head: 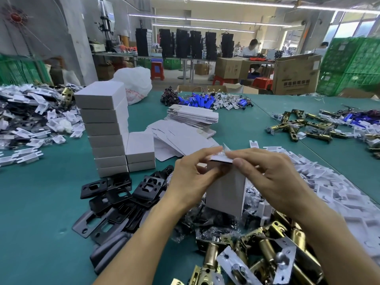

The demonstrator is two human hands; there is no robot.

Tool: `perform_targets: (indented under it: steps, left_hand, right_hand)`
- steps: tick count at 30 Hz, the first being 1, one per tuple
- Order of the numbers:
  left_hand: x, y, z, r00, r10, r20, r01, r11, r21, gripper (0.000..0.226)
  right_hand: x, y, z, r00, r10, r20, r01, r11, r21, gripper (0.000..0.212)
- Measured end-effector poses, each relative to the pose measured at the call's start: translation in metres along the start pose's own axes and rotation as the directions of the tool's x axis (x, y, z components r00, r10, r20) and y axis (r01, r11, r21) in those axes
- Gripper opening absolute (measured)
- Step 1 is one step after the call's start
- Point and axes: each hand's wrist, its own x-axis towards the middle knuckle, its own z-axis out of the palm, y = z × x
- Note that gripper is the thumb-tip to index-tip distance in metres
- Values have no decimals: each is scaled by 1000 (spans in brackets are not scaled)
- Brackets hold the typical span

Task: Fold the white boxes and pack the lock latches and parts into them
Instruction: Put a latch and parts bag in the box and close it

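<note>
A: Writing anywhere on the left?
B: None readable. Plastic parts (30, 120) lie far left, then a stack (104, 128) of closed, plain boxes, with black plates (115, 198) below it. The bag (133, 83) behind carries red print, too blurred to read.
A: Hands?
B: Centre. Left hand (189, 179) and right hand (275, 179) sit close together, both pinching the top flap of an upright white box (224, 192), just above the latches (265, 249) at lower right.
A: The carton (296, 73), upper right?
B: Dark characters, illegible.
</note>
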Motion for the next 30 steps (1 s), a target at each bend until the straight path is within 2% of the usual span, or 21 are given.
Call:
perform_targets:
  steps: [3, 7, 10, 19, 26, 30]
  left_hand:
    - [0, 2, -3, 997, -73, -13, 71, 992, -100, 35]
    - [0, 2, -5, 998, -52, 24, 54, 990, -132, 30]
    - [1, 0, -5, 999, -36, 22, 39, 991, -130, 28]
    - [-1, 1, -1, 999, -17, -29, 16, 1000, -22, 29]
    - [-3, 4, -2, 1000, -12, -10, 12, 998, -55, 28]
    - [-2, 5, -2, 999, -29, -44, 25, 997, -73, 22]
  right_hand:
    - [0, 3, 0, 995, 76, -69, -71, 995, 74, 24]
    - [-1, 3, 1, 970, 224, -93, -200, 957, 210, 24]
    - [-1, 1, 2, 965, 222, -138, -197, 965, 172, 16]
    - [1, -3, 3, 947, 289, -141, -260, 946, 191, 17]
    - [-1, -10, 7, 920, 300, -253, -278, 953, 120, 11]
    - [-1, -12, 8, 919, 292, -264, -270, 955, 120, 16]
